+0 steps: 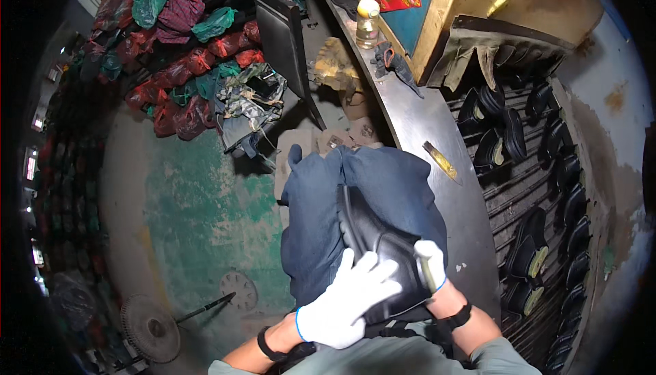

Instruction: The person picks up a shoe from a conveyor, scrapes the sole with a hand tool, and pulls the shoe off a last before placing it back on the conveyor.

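Observation:
A black leather boot [374,228] lies across my lap on dark blue trousers, its toe pointing away from me. My left hand [352,296], in a white glove with a blue cuff edge, lies over the near left side of the boot with its fingers spread. On the boot's right side my right hand [430,265], gloved the same way, is closed round the upper. Part of its fingers is hidden behind the leather.
A metal bench [444,129] curves along my right, bearing a yellow-handled knife [443,161] and a clear bottle [367,25]. Beyond it, black boots [529,245] stand on a slatted rack. A fan [152,328] stands at lower left; bagged bundles [188,60] are piled at far left.

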A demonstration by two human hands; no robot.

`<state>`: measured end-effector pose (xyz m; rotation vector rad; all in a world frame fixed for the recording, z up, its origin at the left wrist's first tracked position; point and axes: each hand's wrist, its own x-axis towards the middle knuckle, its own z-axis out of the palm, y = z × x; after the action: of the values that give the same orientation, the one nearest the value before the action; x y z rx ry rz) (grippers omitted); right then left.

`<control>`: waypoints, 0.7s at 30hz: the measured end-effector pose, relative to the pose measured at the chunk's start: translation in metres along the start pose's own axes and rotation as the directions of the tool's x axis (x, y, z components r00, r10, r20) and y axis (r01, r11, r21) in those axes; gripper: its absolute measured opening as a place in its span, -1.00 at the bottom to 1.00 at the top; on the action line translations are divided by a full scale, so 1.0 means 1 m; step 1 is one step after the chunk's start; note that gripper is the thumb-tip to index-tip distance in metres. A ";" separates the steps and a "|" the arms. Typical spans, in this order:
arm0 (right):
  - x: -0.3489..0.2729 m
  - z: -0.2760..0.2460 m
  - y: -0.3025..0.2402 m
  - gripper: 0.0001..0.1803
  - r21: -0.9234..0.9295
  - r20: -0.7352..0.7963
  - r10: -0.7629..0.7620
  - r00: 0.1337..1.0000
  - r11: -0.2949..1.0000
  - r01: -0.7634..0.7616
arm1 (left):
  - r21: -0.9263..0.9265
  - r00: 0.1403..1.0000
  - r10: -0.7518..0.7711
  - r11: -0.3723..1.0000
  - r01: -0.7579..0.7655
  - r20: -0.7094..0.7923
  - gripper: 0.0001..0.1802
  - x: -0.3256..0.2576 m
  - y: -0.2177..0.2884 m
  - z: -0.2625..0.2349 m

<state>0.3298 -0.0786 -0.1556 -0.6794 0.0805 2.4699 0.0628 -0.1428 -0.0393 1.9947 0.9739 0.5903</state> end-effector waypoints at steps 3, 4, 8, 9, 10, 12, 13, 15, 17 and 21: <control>0.005 0.057 0.021 -0.15 -0.029 -0.016 -0.166 0.986 0.986 0.165 | -0.138 0.791 -0.113 0.990 0.036 -0.602 -0.19 -0.008 -0.037 0.019; 0.001 0.047 0.026 -0.15 -0.015 -0.045 -0.169 0.985 0.986 0.168 | -0.439 0.651 -0.283 0.895 -0.085 -0.704 -0.23 0.009 -0.044 0.015; 0.013 -0.036 0.012 -0.10 -0.111 -0.211 -0.077 0.975 0.992 0.054 | -0.266 0.585 -0.491 0.863 0.430 -0.646 -0.38 0.062 -0.056 0.011; 0.019 -0.016 0.009 -0.08 -0.136 -0.239 -0.039 0.970 0.991 0.006 | -0.519 0.505 -0.524 0.839 0.166 -0.686 -0.32 0.077 -0.069 0.029; 0.017 0.007 0.000 -0.10 -0.184 -0.078 -0.075 0.994 0.981 0.059 | -0.546 0.481 -0.545 0.824 0.154 -0.687 -0.33 0.074 -0.071 0.040; 0.014 0.028 -0.012 0.02 -0.164 0.000 -0.066 0.998 0.984 0.065 | -0.564 0.500 -0.554 0.812 0.150 -0.665 -0.30 0.082 -0.069 0.041; 0.007 0.050 -0.016 0.08 -0.186 0.073 -0.097 0.993 0.976 0.109 | -0.564 0.516 -0.546 0.814 0.139 -0.660 -0.30 0.084 -0.067 0.042; -0.001 0.057 -0.023 0.22 -0.370 0.117 -0.123 0.985 0.915 0.158 | -0.604 0.543 -0.586 0.779 0.172 -0.602 -0.22 0.076 -0.069 0.042; -0.017 0.081 -0.038 0.23 -0.918 0.281 -0.155 0.947 0.246 0.312 | -0.674 0.539 -0.560 0.738 -0.020 -0.629 -0.06 0.054 -0.071 0.039; -0.014 0.116 -0.036 -0.03 -0.744 0.064 -0.390 0.919 0.594 0.304 | -0.737 0.569 -0.544 0.653 -0.174 -0.617 0.12 0.044 -0.065 -0.006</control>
<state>0.3063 -0.0325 -0.0451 -1.0381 -1.0015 2.0058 0.0572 -0.0811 -0.0880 0.7559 1.1854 1.5701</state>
